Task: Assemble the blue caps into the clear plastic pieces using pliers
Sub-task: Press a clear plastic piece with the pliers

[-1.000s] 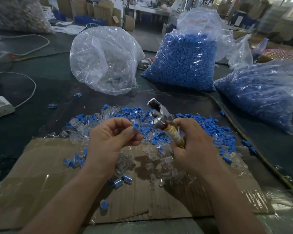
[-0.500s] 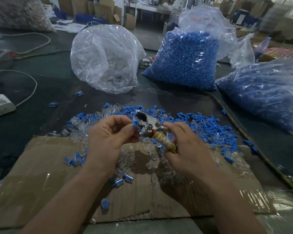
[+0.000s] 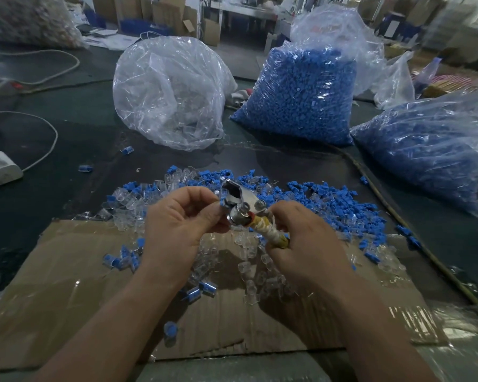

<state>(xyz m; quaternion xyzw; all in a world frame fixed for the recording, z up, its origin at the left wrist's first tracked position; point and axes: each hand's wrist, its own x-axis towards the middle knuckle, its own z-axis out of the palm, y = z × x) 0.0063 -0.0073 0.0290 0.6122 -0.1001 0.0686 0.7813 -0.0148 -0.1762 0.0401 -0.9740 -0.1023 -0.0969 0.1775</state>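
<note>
1. Left hand (image 3: 182,227): fingers are curled, and a small blue cap (image 3: 221,201) is pinched between thumb and fingertips, touching the jaws of the pliers (image 3: 240,198).
2. The pliers are held between both hands, above the cardboard (image 3: 80,285), with the head tilted up-left.
3. Right hand (image 3: 309,244): wrapped around the yellow-taped handle.
4. Loose blue caps (image 3: 329,199) and clear plastic pieces (image 3: 249,271) are heaped on the surface (image 3: 66,133) beneath the hands.
</note>
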